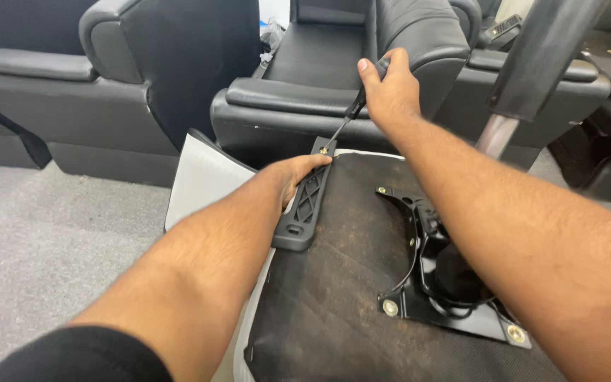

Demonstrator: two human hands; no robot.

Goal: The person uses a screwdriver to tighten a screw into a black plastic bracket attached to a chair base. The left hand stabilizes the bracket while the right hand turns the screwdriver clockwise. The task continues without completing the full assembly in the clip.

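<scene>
The right hand is clenched around the screwdriver handle; its tip sits on a screw at the far end of the black armrest bracket. The left hand presses flat on that bracket, steadying it against the upturned seat base. The fastening step appears under way; next, likely turning under axial pressure. The bracket's long axis runs near-to-far, leaning slightly right.

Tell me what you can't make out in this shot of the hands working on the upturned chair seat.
All in the head view:
- Screwdriver: the right hand wraps and hides its handle.
- Left hand: its fingertips are hidden against the black armrest bracket, so the grip is unclear.
- Screw head at the bracket's top: too small to tell its type.
- Metal base plate: the right forearm covers part of it.
- Gas cylinder: cut off by the top edge.
</scene>
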